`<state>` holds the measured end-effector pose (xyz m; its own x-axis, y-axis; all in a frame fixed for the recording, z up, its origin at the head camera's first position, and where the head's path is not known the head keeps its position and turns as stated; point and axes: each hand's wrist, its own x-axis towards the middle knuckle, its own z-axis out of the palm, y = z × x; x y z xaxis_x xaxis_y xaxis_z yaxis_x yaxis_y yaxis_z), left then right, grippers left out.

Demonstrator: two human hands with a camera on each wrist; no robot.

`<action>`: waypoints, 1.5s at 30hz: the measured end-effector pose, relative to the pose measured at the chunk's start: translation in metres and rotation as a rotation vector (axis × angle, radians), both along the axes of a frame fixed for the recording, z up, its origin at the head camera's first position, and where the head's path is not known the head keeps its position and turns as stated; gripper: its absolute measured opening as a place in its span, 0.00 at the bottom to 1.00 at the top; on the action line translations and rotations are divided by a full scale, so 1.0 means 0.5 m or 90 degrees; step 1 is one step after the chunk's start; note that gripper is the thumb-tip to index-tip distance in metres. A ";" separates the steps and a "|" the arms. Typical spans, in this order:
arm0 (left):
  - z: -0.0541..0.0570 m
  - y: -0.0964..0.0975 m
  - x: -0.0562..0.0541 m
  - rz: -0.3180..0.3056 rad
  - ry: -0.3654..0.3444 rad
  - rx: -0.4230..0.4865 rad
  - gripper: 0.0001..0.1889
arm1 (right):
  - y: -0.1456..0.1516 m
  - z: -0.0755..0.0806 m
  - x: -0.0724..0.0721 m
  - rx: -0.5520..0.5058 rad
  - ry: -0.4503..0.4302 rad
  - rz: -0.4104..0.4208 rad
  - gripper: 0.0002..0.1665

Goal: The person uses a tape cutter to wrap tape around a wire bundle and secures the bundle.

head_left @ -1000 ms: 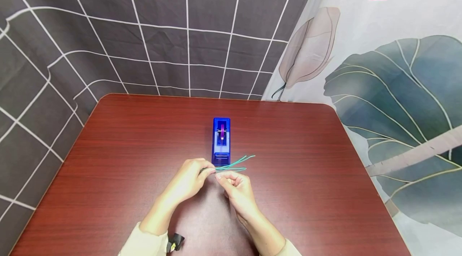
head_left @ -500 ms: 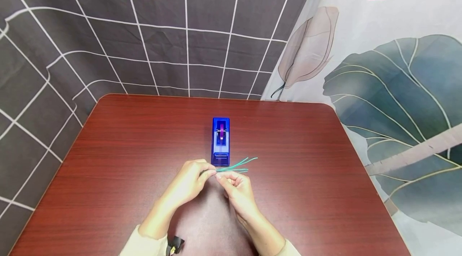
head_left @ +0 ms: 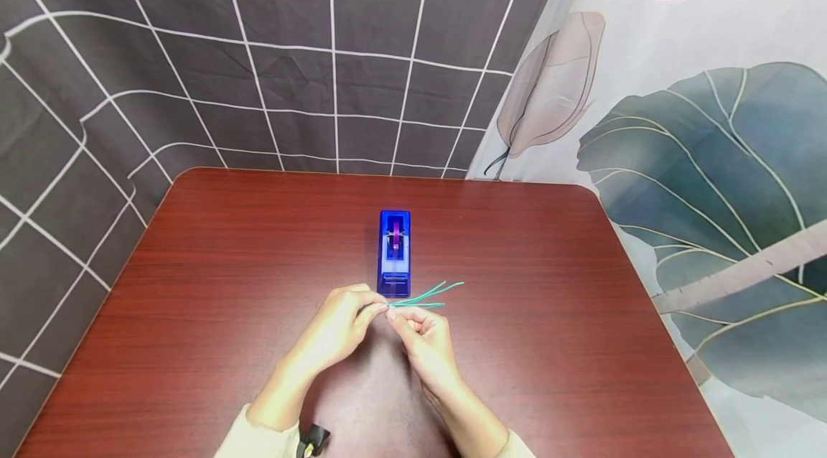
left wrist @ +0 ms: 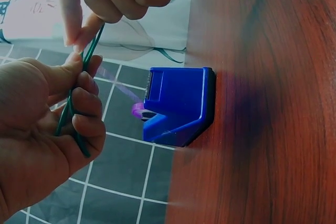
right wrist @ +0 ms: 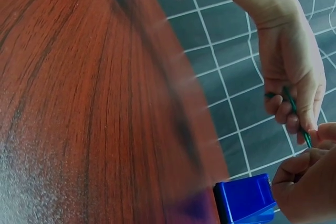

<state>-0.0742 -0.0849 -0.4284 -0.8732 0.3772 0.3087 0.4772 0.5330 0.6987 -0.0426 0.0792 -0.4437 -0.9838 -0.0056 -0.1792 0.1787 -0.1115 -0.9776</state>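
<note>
In the head view, my left hand (head_left: 342,321) grips a small bundle of thin green wires (head_left: 420,296) near the middle. Their loose ends fan out to the right, above my right hand (head_left: 426,347). From the left wrist view, the other ends of the wires (left wrist: 67,109) run down across the palm inside my curled left fingers. The right thumb and forefinger pinch a tiny pale piece right at the left fingertips, beside the bundle. Just beyond the hands stands a blue tape dispenser (head_left: 395,278) with a purple roll core (left wrist: 138,110).
The hands work above a reddish-brown wooden table (head_left: 271,250). A dark grid-patterned curtain (head_left: 291,77) hangs behind and to the left, a white leaf-print curtain (head_left: 646,343) at the right. A black wrist strap piece (head_left: 314,438) sits by the left cuff.
Both hands stay almost in place. The green wires' free ends have shifted slightly right, and a pale bit now shows between the fingertips.
</note>
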 end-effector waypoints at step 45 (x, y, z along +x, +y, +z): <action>0.006 -0.006 -0.004 -0.014 0.013 -0.009 0.05 | -0.014 -0.033 -0.010 0.214 0.154 -0.097 0.09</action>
<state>-0.0764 -0.0878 -0.4255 -0.8582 0.4003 0.3214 0.5032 0.5317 0.6812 -0.0476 0.0722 -0.4601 -0.9829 0.1617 0.0885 -0.0528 0.2132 -0.9756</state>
